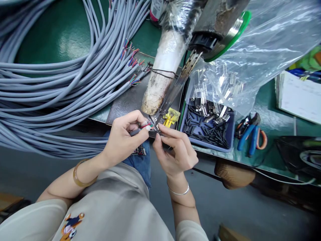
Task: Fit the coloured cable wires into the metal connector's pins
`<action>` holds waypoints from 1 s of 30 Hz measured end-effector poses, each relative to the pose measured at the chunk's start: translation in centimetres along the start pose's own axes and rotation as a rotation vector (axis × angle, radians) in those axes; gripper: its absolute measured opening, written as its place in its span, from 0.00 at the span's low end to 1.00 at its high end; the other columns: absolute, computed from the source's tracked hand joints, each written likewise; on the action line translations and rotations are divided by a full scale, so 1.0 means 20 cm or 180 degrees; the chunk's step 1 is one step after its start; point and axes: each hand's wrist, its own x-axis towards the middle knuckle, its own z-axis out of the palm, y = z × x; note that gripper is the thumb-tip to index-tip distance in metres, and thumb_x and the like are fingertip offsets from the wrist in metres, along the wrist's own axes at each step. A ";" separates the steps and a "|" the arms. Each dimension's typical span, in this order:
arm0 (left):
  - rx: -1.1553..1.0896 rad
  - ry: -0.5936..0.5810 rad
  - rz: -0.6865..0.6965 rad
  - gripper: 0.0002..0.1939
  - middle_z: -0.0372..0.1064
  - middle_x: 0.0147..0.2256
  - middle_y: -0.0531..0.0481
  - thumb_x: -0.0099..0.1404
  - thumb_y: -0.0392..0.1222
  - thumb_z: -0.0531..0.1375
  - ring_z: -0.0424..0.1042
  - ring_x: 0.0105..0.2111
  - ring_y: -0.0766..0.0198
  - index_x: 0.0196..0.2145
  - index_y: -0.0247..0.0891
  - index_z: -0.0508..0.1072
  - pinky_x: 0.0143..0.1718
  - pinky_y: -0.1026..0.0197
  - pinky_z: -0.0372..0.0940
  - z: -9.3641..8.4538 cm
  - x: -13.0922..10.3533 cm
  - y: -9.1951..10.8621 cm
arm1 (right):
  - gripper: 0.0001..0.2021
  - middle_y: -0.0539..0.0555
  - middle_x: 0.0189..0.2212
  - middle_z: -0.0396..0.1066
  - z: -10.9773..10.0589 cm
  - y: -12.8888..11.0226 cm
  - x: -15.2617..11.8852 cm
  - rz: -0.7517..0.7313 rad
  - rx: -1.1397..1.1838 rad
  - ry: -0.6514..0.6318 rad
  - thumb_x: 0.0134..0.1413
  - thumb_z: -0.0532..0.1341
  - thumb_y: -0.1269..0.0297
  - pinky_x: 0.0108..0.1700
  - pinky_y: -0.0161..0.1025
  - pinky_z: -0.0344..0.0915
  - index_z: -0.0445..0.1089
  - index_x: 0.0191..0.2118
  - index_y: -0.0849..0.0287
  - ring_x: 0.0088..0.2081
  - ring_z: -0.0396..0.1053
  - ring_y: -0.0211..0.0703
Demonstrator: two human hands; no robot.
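Sleeves: pale fabric with a small cartoon print, bottom of frame, nearest the camera; blue denim shows between the forearms.
Wrists: amber bangle on the left wrist, thin silver bracelet on the right.
Left hand: left hand, centre of frame, fingers pressed together, pinching the end of a grey cable whose red and green cores stick out past the fingertips.
Right hand: right hand, just right of centre, thumb and forefinger pinched on a small metal connector; the cable's bare cores meet that connector.
Tool at the joint: tip of a long metal rod comes down from upper right and touches the connector; a stained white wrapped cylinder runs beside it.
Yellow part: small yellow piece on the bench just beyond the fingertips.
Tray: blue tray, right of centre, holding black sleeves and metal connector shells.
Cutters: blue-and-orange handled cutters right of the tray, on the green bench.
Bag: clear plastic bag with more shells, upper right.
Cable bundle: grey cable loops across the left half, stripped coloured ends pointing toward centre.
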 end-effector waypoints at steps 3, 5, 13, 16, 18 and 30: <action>0.0005 0.0031 -0.0011 0.08 0.66 0.25 0.54 0.57 0.35 0.64 0.63 0.23 0.72 0.24 0.37 0.67 0.22 0.70 0.57 0.01 0.00 0.00 | 0.09 0.53 0.41 0.83 0.00 0.01 0.00 -0.0020 -0.0050 -0.0069 0.56 0.68 0.75 0.39 0.35 0.79 0.70 0.35 0.54 0.37 0.82 0.40; -0.0003 0.0039 0.0001 0.08 0.66 0.24 0.54 0.57 0.35 0.64 0.61 0.22 0.73 0.25 0.37 0.68 0.22 0.70 0.57 0.01 0.00 0.00 | 0.08 0.53 0.40 0.83 0.00 0.01 0.00 0.0021 -0.0052 -0.0082 0.57 0.68 0.74 0.38 0.36 0.79 0.70 0.35 0.54 0.37 0.82 0.41; 0.0134 0.0179 0.0159 0.08 0.68 0.26 0.52 0.57 0.33 0.64 0.67 0.26 0.69 0.25 0.38 0.68 0.21 0.69 0.57 0.01 -0.01 0.01 | 0.09 0.51 0.40 0.82 0.01 0.00 0.04 0.0094 -0.0033 -0.0028 0.55 0.70 0.75 0.42 0.36 0.79 0.73 0.37 0.54 0.38 0.81 0.40; 0.0131 0.0156 0.0194 0.08 0.68 0.26 0.52 0.58 0.33 0.64 0.67 0.26 0.69 0.26 0.38 0.68 0.21 0.69 0.57 0.01 -0.01 0.02 | 0.09 0.51 0.41 0.82 0.00 -0.01 0.04 0.0062 -0.0095 -0.0061 0.55 0.70 0.74 0.43 0.37 0.80 0.74 0.38 0.53 0.38 0.81 0.41; 0.0094 0.0102 0.0153 0.08 0.68 0.25 0.53 0.58 0.34 0.64 0.66 0.24 0.70 0.26 0.38 0.68 0.21 0.69 0.57 0.01 -0.01 0.01 | 0.08 0.52 0.42 0.82 0.00 -0.01 0.03 -0.0048 -0.0163 -0.0078 0.56 0.70 0.73 0.42 0.36 0.80 0.73 0.38 0.54 0.38 0.81 0.40; -0.0383 -0.0748 -0.0528 0.07 0.61 0.22 0.57 0.61 0.40 0.65 0.53 0.18 0.76 0.30 0.33 0.74 0.18 0.69 0.47 -0.06 -0.03 -0.01 | 0.05 0.54 0.39 0.83 -0.07 0.02 -0.07 0.0457 0.0572 0.0173 0.61 0.65 0.72 0.32 0.37 0.78 0.69 0.39 0.56 0.34 0.82 0.42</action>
